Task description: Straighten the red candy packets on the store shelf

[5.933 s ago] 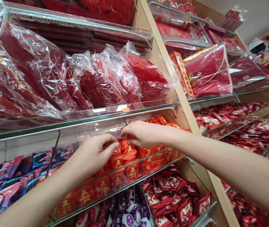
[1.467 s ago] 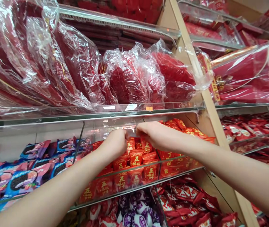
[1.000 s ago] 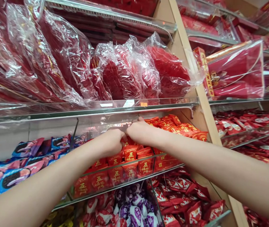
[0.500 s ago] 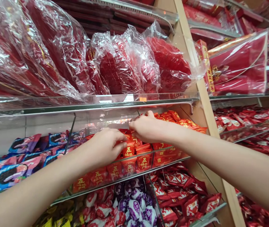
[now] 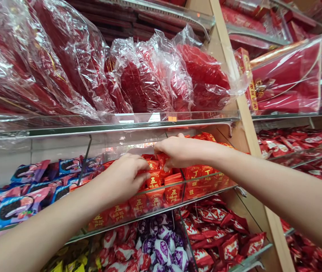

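Small red packets with gold Chinese characters (image 5: 173, 190) fill a glass-fronted shelf compartment in the middle of the head view, several standing in rows. Over the back of these rows my right hand (image 5: 174, 151) is closed, its thumb and fingers pinching a red packet (image 5: 163, 161). Just left of it, my left hand (image 5: 131, 172) reaches into the same compartment with curled fingers against the packets. What lies between those fingers is mostly hidden by the hand itself.
A glass shelf edge (image 5: 138, 126) runs close above both hands, with plastic-wrapped red goods (image 5: 146, 79) on it. Blue and pink cookie packets (image 5: 16, 207) lie left. Purple-wrapped candies (image 5: 162, 249) and red packs (image 5: 214, 226) sit below. A wooden upright (image 5: 243, 117) stands right.
My right hand has turned and lowered slightly, and a red packet now shows between its thumb and fingers. My left hand has barely moved.
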A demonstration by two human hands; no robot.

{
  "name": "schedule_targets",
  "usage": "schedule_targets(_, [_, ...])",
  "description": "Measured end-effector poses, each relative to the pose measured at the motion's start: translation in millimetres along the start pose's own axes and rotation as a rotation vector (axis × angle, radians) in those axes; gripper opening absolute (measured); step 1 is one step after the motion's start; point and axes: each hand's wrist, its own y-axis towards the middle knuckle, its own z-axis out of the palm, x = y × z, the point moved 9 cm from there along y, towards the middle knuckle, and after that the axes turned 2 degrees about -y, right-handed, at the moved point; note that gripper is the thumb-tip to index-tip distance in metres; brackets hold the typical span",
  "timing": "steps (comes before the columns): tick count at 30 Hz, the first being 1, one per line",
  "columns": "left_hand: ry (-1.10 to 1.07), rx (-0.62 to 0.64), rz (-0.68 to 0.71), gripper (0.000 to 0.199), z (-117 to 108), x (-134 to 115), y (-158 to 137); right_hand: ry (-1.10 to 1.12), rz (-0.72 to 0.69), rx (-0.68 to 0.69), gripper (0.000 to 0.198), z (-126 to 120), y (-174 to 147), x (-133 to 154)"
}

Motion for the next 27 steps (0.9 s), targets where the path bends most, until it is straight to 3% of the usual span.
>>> schedule_targets(5, [-0.025, 0.027, 0.061, 0.017, 0.8, -10.0, 7.4, -0.005, -0.080, 0.052, 0.011, 4.2, -10.0, 6.4])
schedule_targets(11, [-0.055, 0.026, 0.058, 0.015, 2.5, -14.5, 3.2, 0.021, -0.095, 0.074, 0.028, 7.2, -13.0, 4.2])
schedule_targets(14, [-0.085, 0.011, 0.045, 0.018, -2.0, -14.1, -2.1, 0.063, -0.141, 0.030, 0.038, 0.2, -16.9, 3.1])
schedule_targets(19, [-0.090, -0.003, 0.018, 0.019, -9.8, -12.9, -1.8, 0.116, -0.166, -0.079, 0.030, -9.5, -21.8, 1.8])
schedule_targets(22, [-0.136, -0.004, -0.022, 0.020, -8.7, -11.5, 5.0, 0.109, -0.144, -0.151, 0.024, -12.1, -19.2, -1.9])
schedule_targets(27, [-0.183, -0.026, -0.106, 0.018, 0.3, -11.3, 20.3, 0.130, -0.140, -0.253, 0.031, -15.2, -14.7, -12.0])
